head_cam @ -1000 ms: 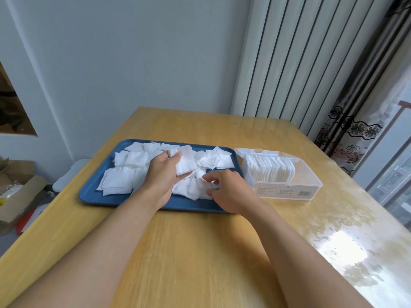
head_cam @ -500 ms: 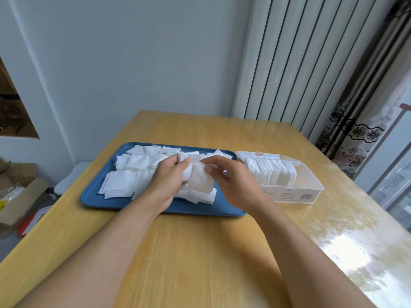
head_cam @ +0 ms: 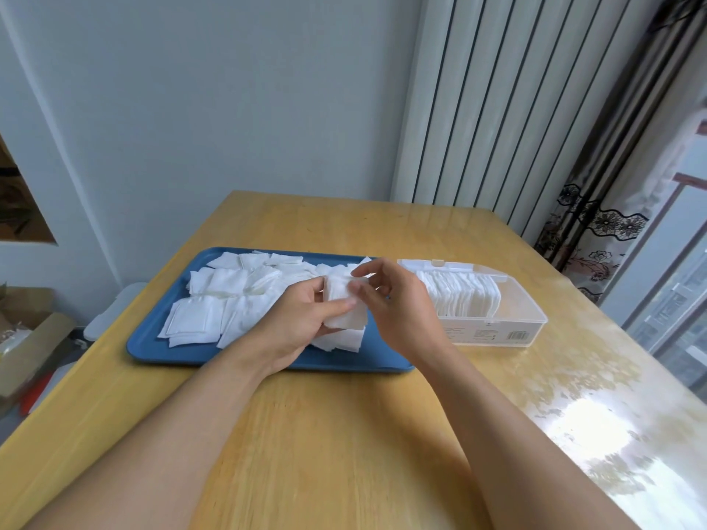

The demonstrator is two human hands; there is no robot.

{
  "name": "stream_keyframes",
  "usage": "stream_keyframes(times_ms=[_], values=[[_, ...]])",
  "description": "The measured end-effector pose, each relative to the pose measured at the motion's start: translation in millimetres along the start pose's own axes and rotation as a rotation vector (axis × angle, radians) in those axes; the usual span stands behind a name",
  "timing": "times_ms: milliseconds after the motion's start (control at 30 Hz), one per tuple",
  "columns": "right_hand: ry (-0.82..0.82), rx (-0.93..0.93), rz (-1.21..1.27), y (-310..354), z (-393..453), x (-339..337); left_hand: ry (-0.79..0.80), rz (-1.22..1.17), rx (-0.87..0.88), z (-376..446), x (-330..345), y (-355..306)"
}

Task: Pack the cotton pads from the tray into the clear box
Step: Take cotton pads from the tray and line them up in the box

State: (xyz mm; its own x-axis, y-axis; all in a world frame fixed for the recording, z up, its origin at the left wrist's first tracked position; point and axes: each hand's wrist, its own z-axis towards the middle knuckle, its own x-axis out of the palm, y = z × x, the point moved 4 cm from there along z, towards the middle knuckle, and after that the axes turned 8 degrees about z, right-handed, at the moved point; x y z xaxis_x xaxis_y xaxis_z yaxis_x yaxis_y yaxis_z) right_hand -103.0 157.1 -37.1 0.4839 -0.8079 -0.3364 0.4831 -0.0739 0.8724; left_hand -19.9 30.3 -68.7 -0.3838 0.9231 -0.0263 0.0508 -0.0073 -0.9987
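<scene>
Nearest, on the wooden table point(head_cam: 344, 434), left hand point(head_cam: 294, 323) curled around a small stack of cotton pads point(head_cam: 344, 306), right hand point(head_cam: 398, 300) pinching its top edge with bent fingers, both above the blue tray point(head_cam: 153, 348). Behind, more loose pads point(head_cam: 225, 300) spread over the tray. Just right of it, the clear box point(head_cam: 497, 334), lid open, upright pads in a row inside.

Glossy varnished wooden table point(head_cam: 344, 434), matt blue plastic tray point(head_cam: 153, 348), soft fibrous cotton pads point(head_cam: 225, 281), clear plastic box point(head_cam: 531, 319).
</scene>
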Motion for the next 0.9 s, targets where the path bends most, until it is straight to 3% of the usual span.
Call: stream_keyframes(times_ms=[100,200,300,400,467,700,900], values=[[-0.050,0.033,0.030,-2,0,0,-0.022,0.038,0.021,2,-1,3],[-0.078,0.062,-0.073,-8,2,-2,-0.185,-0.031,0.018,8,-11,5],[0.086,0.107,-0.316,-17,2,4,-0.323,-0.099,0.018,11,-25,5],[0.294,0.168,-0.512,-29,-5,15,-0.370,-0.112,0.010,11,-32,6],[0.351,0.184,-0.569,-32,-8,18,-0.386,-0.106,0.003,13,-34,8],[0.340,0.305,-0.355,-34,-5,11,-0.383,-0.072,-0.012,12,-31,8],[0.386,0.321,-0.368,-34,-5,19,-0.380,-0.037,-0.031,13,-32,10]])
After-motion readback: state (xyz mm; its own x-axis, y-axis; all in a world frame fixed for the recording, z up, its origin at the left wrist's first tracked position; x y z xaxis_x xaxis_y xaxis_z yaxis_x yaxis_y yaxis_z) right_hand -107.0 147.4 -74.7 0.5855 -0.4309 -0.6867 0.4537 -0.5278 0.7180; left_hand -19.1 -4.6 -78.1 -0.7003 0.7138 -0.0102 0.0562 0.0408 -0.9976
